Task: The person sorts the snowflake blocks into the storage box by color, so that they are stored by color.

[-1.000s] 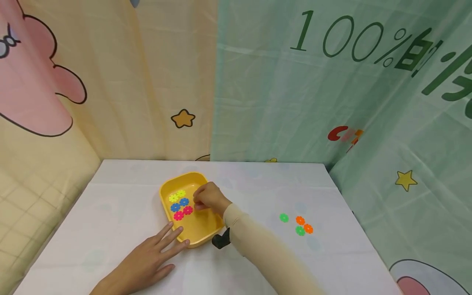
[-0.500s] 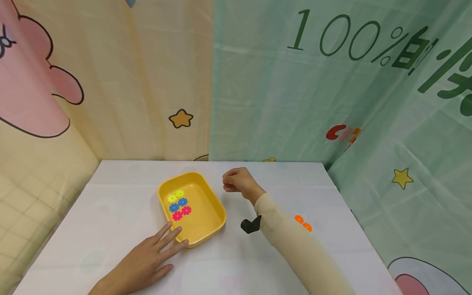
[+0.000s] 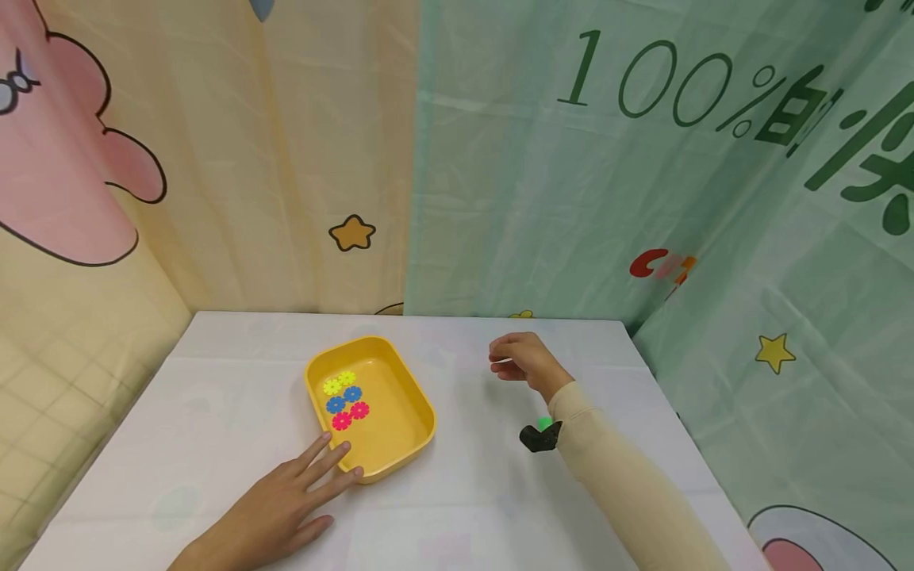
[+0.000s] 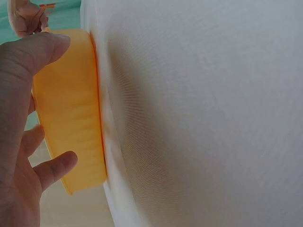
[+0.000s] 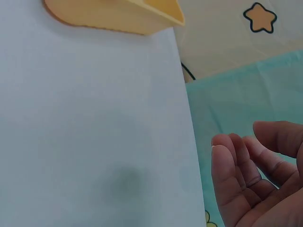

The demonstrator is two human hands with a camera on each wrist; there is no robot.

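Observation:
A yellow tray [image 3: 393,428] sits left of centre on the white table in the head view. In it lie small flower-shaped discs: two yellow discs [image 3: 346,378], two blue discs [image 3: 336,404] and two pink discs [image 3: 342,420]. My left hand [image 3: 282,503] has its fingers spread, fingertips at the tray's near left rim; the left wrist view shows the thumb and fingers against the tray wall [image 4: 71,109]. My right hand [image 5: 260,184] hovers right of the tray, fingers loosely bent, thumb apart, nothing between them. Part of a green disc [image 3: 545,423] shows beside the right wrist.
A black wrist mount [image 3: 539,438] hangs under the right sleeve [image 3: 628,476], which covers part of the table's right side. Printed curtains [image 3: 500,198] rise behind the table's back edge and along both sides.
My right hand has come out of the tray and moved right across the table, its fingers loosening. The sleeve now covers the orange discs and one green disc. The left hand has stayed put.

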